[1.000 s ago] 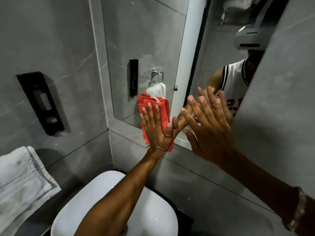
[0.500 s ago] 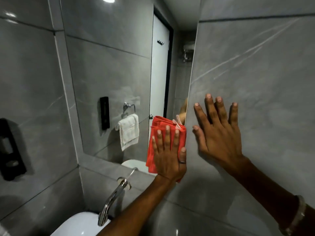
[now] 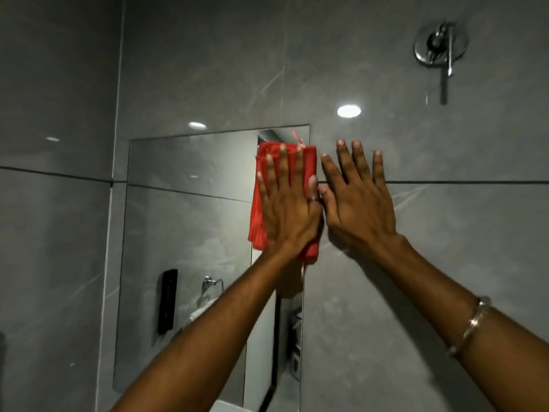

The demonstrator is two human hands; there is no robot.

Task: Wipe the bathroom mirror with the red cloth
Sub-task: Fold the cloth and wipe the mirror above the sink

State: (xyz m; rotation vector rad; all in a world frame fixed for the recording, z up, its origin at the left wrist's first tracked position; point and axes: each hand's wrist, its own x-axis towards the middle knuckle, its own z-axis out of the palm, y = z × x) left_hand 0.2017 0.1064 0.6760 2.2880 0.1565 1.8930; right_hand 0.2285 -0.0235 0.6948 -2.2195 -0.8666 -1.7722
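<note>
The left hand [image 3: 289, 209] lies flat with fingers spread, palm pressing the cloth [image 3: 261, 209] against the mirror [image 3: 190, 221]; its grip is open, not curled round the fabric. A ring [image 3: 312, 199] sits on its thumb. The cloth is red, folded into a tall pad, and lies at the mirror's 1 o'clock corner, its top edge just under the mirror's upper rim and its right edge at the mirror's right rim. A small pale tag [image 3: 299, 141] sticks out of the cloth at 12 o'clock. Red shows past the hand at 9 o'clock and below the wrist at 6 o'clock.

The right hand [image 3: 358, 203] is also open and flat, fingers spread, resting on the grey tiled wall [image 3: 445, 233] just beside the mirror, at 3 o'clock from the left hand. The two thumbs are near each other, perhaps touching; the view does not settle it. A bracelet [image 3: 469, 328] circles the right forearm.

In the mirror's lower part, at 7 o'clock from the cloth, reflections show a black wall dispenser [image 3: 167, 301] and a chrome towel ring [image 3: 211, 283]. High on the wall at 1 o'clock from the hands is a chrome fitting [image 3: 439, 46] with a thin rod hanging from it. Bright round ceiling-light reflections [image 3: 349, 111] sit on the tiles above the mirror.
</note>
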